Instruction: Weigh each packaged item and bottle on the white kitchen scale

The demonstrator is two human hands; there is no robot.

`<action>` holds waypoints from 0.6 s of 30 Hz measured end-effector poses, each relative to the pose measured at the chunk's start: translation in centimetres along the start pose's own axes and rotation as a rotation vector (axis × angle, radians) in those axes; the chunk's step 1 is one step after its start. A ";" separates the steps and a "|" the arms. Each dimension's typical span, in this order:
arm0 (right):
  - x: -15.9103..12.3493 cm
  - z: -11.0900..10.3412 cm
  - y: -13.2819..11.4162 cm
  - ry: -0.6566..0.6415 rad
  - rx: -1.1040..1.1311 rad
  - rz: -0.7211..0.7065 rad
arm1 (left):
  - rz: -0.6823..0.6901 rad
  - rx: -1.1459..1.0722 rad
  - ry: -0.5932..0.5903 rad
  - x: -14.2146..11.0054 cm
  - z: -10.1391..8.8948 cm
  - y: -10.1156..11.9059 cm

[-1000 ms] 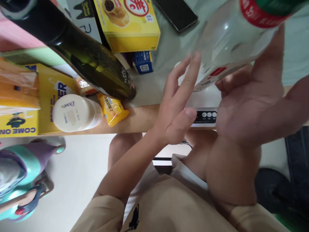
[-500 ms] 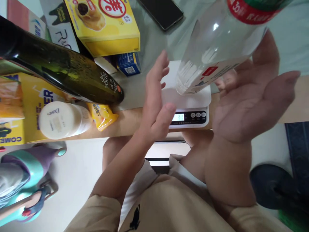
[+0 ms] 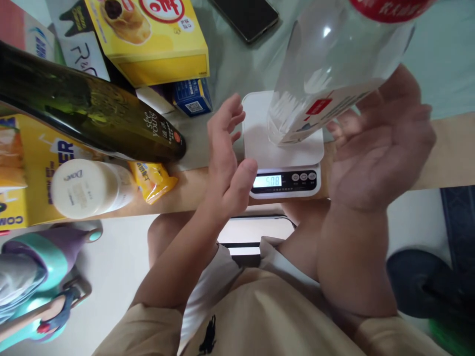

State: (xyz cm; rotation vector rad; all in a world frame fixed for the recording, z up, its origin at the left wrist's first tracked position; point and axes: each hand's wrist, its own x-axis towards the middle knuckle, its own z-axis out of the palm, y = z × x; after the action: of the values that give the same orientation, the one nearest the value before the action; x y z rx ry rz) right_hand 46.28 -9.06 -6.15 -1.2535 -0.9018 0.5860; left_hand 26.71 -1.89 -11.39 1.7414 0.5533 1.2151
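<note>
A large clear plastic bottle (image 3: 326, 64) with a red band near its top stands on a white kitchen scale (image 3: 256, 118). The scale's lit display (image 3: 267, 181) seems to read 508, with several round buttons beside it. My left hand (image 3: 228, 153) is open at the scale's left side, thumb near the display, holding nothing. My right hand (image 3: 382, 143) is open to the right of the bottle, palm turned toward it and fingers loosely curved. Some of its fingers are partly behind the bottle; whether they touch it I cannot tell.
On the left lie a dark green glass bottle (image 3: 111, 113), a white Dove bottle (image 3: 87, 188), a small yellow packet (image 3: 154, 180), a yellow box (image 3: 159, 44) and a small blue box (image 3: 193, 96). A black phone (image 3: 247, 17) lies at the back. The wooden table edge (image 3: 185, 190) runs before my legs.
Both hands have drawn away from the bottle, the left hand slightly leftward, uncovering more of the scale and its display. The bottle remains on the scale. The view has shifted a little.
</note>
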 end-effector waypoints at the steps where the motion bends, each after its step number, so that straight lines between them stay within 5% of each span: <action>1: -0.1 0.2 0.1 0.016 0.040 -0.011 | -0.017 0.004 0.008 0.0 -0.2 -0.1; 6: -0.4 0.8 0.9 -0.009 0.172 -0.108 | -0.023 0.008 0.012 -0.3 -0.6 0.0; 10: -0.2 0.9 1.6 -0.123 0.046 -0.246 | 0.027 0.014 -0.031 -0.3 -0.9 -0.8; 18: 0.8 0.8 2.7 -0.167 -0.102 -0.264 | 0.019 0.037 -0.024 -0.4 -0.8 -0.5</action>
State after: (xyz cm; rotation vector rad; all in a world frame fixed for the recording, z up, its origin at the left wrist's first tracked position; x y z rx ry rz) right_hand 46.33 -7.32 -8.51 -1.1634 -1.2280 0.4426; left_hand 25.91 -1.70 -11.93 1.7938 0.5493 1.2019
